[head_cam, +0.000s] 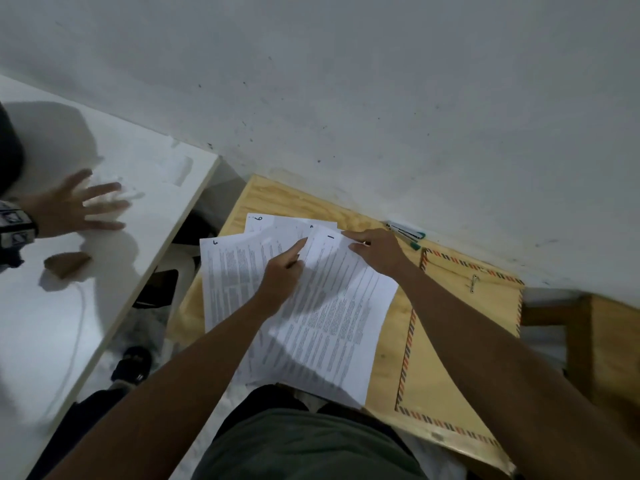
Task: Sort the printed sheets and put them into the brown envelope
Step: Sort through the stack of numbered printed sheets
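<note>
On the wooden table [384, 344] against the grey wall, my printed sheets [311, 306] lie fanned in an overlapping spread, hand-numbered at their top corners. My left hand [282, 275] rests on the middle of the fan, forefinger stretched out and the other fingers curled, gripping nothing. My right hand [375, 251] pinches the top edge of the sheet marked 1. Right of the sheets, the brown envelope [450, 341] lies flat, partly under my right forearm, its striped border showing; whether anything is inside I cannot tell. Beyond the sheets, two pens [407, 233] lie by the wall. Left of the wooden table stands a white table [104, 271], where another person's hand [76, 206] lies spread.
</note>
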